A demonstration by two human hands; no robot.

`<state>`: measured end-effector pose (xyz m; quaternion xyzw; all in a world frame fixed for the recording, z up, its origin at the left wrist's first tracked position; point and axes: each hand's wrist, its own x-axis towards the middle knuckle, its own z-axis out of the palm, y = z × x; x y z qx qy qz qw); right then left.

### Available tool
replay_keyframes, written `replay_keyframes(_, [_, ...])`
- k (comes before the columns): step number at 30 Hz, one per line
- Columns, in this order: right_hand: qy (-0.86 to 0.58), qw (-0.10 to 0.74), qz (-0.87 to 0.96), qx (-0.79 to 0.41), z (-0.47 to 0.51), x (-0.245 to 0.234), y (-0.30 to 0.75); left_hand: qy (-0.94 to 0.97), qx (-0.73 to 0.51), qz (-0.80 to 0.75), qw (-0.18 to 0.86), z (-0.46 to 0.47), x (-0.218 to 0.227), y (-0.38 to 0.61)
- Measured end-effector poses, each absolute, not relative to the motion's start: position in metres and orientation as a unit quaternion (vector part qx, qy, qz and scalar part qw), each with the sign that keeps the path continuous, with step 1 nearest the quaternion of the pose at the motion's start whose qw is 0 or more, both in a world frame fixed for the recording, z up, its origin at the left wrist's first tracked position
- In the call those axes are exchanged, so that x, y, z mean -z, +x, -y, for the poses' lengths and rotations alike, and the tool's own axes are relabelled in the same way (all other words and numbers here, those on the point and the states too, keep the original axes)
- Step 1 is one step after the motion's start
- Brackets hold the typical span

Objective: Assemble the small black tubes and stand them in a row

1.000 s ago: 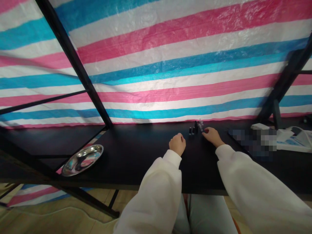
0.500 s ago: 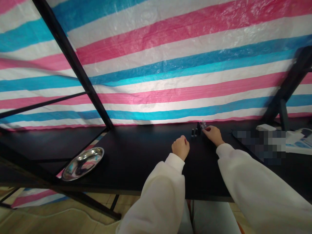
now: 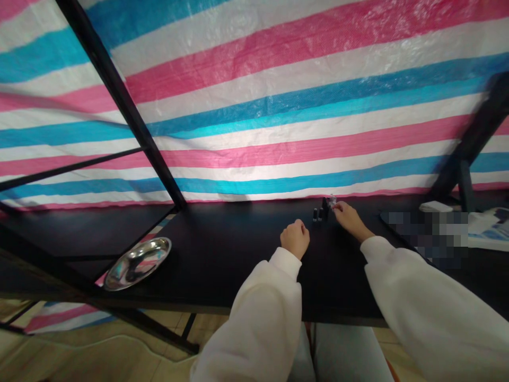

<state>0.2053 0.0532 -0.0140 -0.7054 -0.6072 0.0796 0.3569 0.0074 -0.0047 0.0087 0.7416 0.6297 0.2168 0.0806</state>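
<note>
My left hand [image 3: 295,239] is closed in a loose fist just above the black table [image 3: 222,249]. Whatever it may hold is hidden. Further back, the thumb and fingers of my right hand [image 3: 350,218] pinch together at a small clear, shiny thing [image 3: 333,200]; its kind is too small to make out. Just left of these fingertips stands a taller dark upright piece [image 3: 325,209]. Beside it are two short black cylinders [image 3: 315,214] with pale ends, standing upright.
An oval shiny metal dish [image 3: 138,263] lies near the table's left end. To the right are a dark flat thing, partly blurred out, a white box [image 3: 436,207] and white packets. Black frame posts [image 3: 119,98] stand before a striped plastic sheet [image 3: 278,116].
My right hand has shifted slightly right and back, its fingertips now closer to the clear thing. The left fist stays nearly where it was. The view has tilted a little.
</note>
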Motion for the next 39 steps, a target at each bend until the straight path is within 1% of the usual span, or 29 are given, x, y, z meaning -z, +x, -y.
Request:
replay_keyframes(6, [-0.678,0.376,0.631,-0.029,-0.057,0.018,0.197,0.741,-0.216,-0.631,0.077,0.003,-0.007,0.006])
replay_keyframes(13, [-0.708,0.313,0.633,-0.029,-0.066,0.016,0.195,0.74,-0.226,-0.628,0.087,0.002,-0.005,0.006])
replay_keyframes(21, [-0.732,0.294,0.613,-0.034,-0.069,0.017,0.193,0.746,-0.23,-0.619,0.085,0.003,-0.006,0.005])
replay_keyframes(25, [-0.734,0.262,0.626,-0.023,-0.059,0.006,0.193,0.773,-0.246,-0.578,0.087,0.003,-0.005,0.005])
replay_keyframes(29, [-0.725,0.232,0.648,-0.023,-0.038,-0.02,0.192,0.801,-0.281,-0.515,0.114,0.002,-0.004,0.006])
replay_keyframes(31, [-0.701,0.24,0.67,-0.044,-0.025,-0.034,0.186,0.805,-0.311,-0.485,0.14,0.001,-0.003,0.007])
replay_keyframes(34, [-0.641,0.287,0.705,-0.103,-0.008,-0.049,0.171,0.802,-0.358,-0.442,0.184,-0.001,-0.002,0.007])
replay_keyframes(39, [-0.579,0.348,0.714,-0.183,0.003,-0.046,0.144,0.792,-0.393,-0.424,0.195,-0.006,0.003,0.008])
